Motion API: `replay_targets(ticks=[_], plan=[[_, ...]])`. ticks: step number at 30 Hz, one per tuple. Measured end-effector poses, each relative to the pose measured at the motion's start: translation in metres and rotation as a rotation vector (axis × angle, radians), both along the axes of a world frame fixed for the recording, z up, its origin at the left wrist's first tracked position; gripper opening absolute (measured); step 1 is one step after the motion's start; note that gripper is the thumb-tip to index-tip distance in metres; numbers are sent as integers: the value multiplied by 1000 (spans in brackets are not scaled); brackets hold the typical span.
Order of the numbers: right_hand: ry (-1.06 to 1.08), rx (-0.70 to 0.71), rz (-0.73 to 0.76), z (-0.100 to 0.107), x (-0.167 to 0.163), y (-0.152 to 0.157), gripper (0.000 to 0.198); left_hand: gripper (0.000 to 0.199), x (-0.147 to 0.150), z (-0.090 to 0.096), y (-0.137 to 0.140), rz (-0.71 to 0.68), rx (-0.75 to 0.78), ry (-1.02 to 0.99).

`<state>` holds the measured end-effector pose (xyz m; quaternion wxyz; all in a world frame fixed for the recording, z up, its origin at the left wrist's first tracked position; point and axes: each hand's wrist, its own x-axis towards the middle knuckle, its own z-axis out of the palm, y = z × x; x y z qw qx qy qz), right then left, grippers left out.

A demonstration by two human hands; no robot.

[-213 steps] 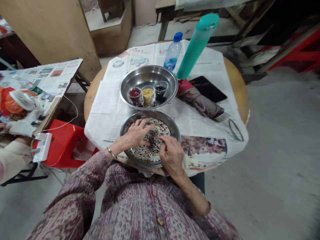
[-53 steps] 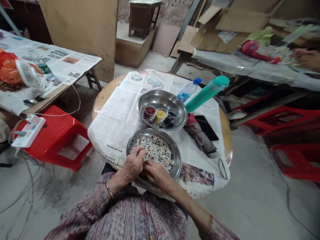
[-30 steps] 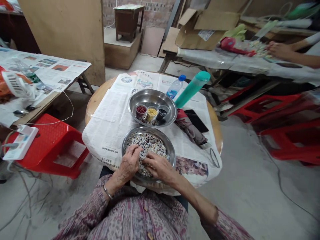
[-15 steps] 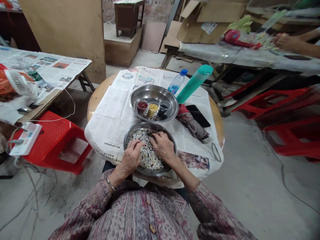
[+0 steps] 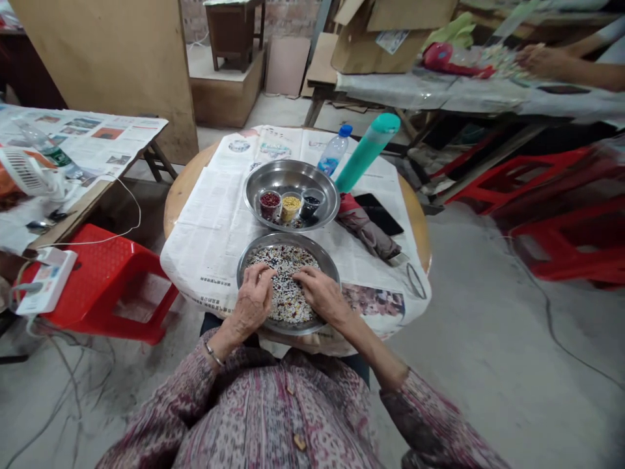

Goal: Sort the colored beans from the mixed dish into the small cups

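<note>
Holding left hand [image 5: 252, 301] at the left and right hand [image 5: 322, 294] at the right, narrowly curled over mixed grains [image 5: 289, 303] in the near bowl [image 5: 327, 259], on newspaper [image 5: 200, 228]. Cannot tell of any grain pinched in either. Facing the far bowl [image 5: 293, 173] just beyond, with three cups [image 5: 289, 213] filled red, yellow and black from the left, and bottle [image 5: 334, 153] and tube [image 5: 367, 154] farther right.

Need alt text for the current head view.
A person's left hand and right hand are in a bowl of mixed grains on a newspaper-covered table. Behind, a second bowl has three cups of red grains, yellow grains and dark grains; a bottle stands nearby.
</note>
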<state>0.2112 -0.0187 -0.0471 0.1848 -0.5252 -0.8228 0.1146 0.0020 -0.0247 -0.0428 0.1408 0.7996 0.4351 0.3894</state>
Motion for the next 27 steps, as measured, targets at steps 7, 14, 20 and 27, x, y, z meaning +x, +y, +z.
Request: replay_targets(ticks=[7,14,20,27], plan=[[28,131,-265,-4,1,-31,27,45,-3,28,-5,-100,-218,541],[73,154,-377,-5,-17,-42,21,20,20,23,1,-367,-350,590],[272,279,-491,-10,-19,-46,31,40,33,21,41,-215,-146,466],[314,374,-520,-21,-22,-51,23,71,32,21,66,-253,-257,633]])
